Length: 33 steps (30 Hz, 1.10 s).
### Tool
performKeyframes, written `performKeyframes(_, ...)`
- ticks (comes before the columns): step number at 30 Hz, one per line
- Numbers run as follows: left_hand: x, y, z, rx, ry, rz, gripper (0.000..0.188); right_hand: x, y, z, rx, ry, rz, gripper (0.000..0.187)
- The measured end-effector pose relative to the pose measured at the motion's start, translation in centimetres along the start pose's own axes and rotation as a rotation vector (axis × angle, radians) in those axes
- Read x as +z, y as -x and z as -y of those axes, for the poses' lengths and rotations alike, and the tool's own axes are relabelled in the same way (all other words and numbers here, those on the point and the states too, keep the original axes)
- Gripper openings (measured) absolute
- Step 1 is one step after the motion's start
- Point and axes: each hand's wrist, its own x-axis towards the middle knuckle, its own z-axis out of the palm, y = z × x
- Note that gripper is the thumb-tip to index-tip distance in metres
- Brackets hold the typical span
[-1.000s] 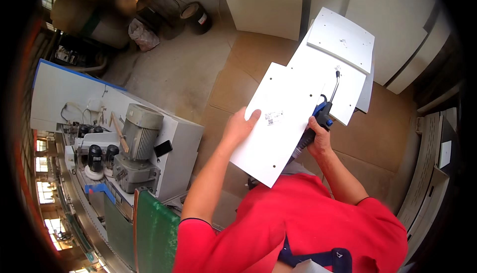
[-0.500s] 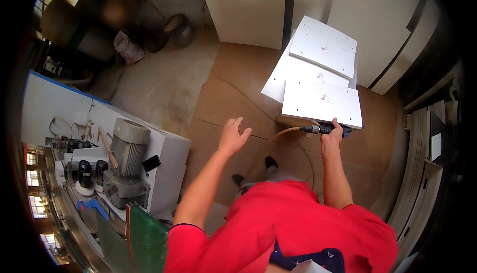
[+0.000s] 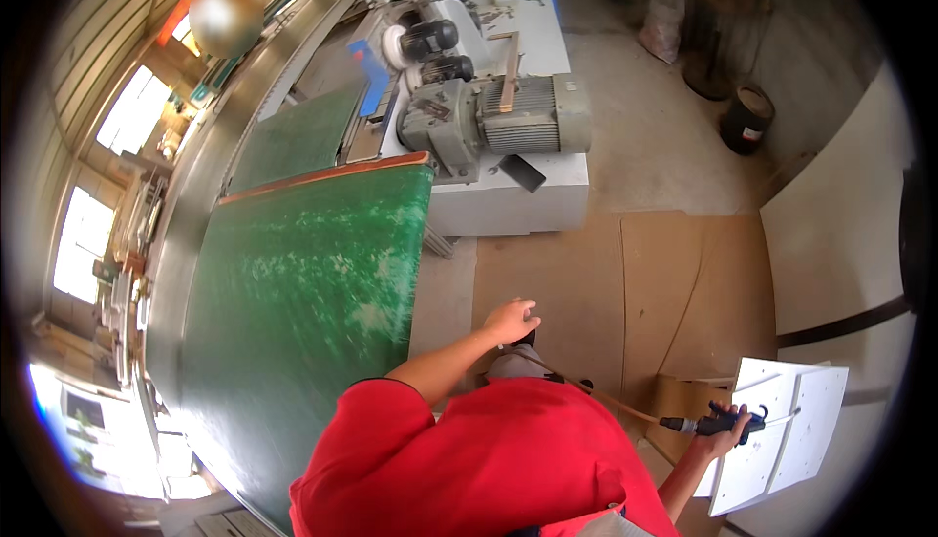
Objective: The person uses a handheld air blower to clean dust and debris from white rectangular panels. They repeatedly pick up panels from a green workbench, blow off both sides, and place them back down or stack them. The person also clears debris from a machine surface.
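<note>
My right hand is wrapped round a black air blow gun with a hook and a thin nozzle. A brown air hose runs from the gun back towards my legs. Just beyond that hand are white panels with small holes, partly overlapping, above a brown box-like support. The gun's nozzle lies over the panels; whether it touches them I cannot tell. My left hand is in front of my body, holding nothing, its fingers loosely bent and partly apart.
A green conveyor belt stretches along my left. Ahead, a grey motor and a black phone rest on a white machine housing. Brown sheeting covers the floor. Farther off stand a black bucket and a sack.
The view has swung left, bringing the green belt into full sight and shifting the panels to the lower right. The air blow gun stays in my right hand; my left hand has come closer to my body.
</note>
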Motion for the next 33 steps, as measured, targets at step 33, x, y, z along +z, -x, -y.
performKeyframes(33, -29.3, -1.8, 42.1, -0.713, -0.219, -1.105, 0.044, 48.2, 23.6, -43.4, 0.978, 1.271, 1.981, 0.051)
